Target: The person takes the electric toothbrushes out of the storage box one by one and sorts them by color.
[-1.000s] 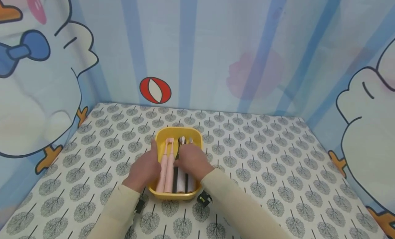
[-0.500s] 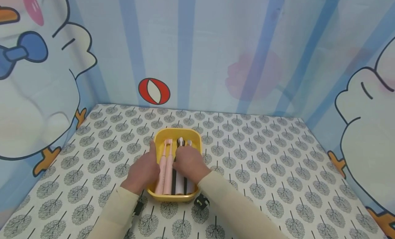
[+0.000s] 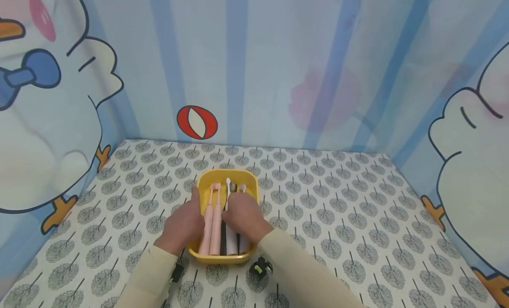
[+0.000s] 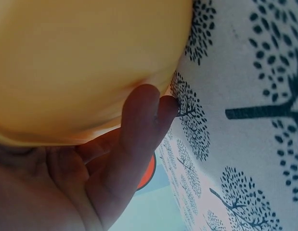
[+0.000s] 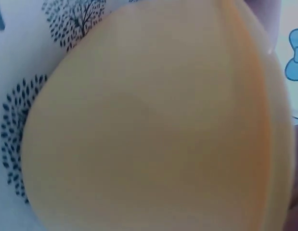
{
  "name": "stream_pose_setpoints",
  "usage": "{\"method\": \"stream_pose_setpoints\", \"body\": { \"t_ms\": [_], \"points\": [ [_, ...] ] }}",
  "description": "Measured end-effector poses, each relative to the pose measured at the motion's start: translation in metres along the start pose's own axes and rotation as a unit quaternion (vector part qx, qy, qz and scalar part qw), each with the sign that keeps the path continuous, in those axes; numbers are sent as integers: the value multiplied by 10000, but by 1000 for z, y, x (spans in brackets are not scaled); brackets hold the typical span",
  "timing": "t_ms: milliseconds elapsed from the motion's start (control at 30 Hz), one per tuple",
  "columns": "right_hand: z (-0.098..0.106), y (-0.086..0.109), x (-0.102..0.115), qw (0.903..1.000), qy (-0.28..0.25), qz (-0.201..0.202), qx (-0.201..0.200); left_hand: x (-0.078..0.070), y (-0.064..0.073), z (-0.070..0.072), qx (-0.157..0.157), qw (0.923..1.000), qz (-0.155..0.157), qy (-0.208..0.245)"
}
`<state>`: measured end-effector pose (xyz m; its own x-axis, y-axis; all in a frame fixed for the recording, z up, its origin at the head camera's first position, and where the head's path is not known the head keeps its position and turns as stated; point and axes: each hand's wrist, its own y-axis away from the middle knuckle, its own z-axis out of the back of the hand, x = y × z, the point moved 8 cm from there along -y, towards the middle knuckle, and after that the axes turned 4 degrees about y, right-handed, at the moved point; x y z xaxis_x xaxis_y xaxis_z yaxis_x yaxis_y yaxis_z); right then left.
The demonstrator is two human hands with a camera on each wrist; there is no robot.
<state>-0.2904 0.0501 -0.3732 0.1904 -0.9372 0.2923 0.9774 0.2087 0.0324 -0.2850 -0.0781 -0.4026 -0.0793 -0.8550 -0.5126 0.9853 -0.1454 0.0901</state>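
Note:
A yellow box [image 3: 221, 259] on the table holds several slim electric toothbrushes lying lengthwise. Two pink toothbrushes [image 3: 216, 233] lie side by side on its left. To their right are a black toothbrush [image 3: 223, 244] and a white toothbrush [image 3: 230, 245], with others partly covered by my right hand [image 3: 246, 214]. That hand reaches inside, its curled fingers gripping the white toothbrush; the exact grip is hidden. My left hand [image 3: 182, 224] grips the box's left side; the left wrist view shows its fingers [image 4: 139, 115] against the outer wall. The box's outer wall [image 5: 139, 120] fills the right wrist view.
A white cloth with grey tree prints [image 3: 338, 237] covers the table. Behind it hangs a blue striped curtain [image 3: 270, 69] with cartoon birds at both sides. Small black devices [image 3: 260, 268] are strapped at the wrists.
The white toothbrush's head has shifted left, away from the black one beside it, with the right hand on it. The left hand stays at the box. The whole view has shifted slightly.

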Motion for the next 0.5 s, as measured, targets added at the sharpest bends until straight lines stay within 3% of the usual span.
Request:
{"method": "stream_pose_setpoints", "body": {
  "t_ms": [300,500],
  "points": [
    [9,7,-4,9956,-871,-148,-318,1,2,0,28,9998,202,-12],
    [21,13,-12,9784,-1931,-167,-719,0,1,0,-50,9999,141,-45]
  ]
}}
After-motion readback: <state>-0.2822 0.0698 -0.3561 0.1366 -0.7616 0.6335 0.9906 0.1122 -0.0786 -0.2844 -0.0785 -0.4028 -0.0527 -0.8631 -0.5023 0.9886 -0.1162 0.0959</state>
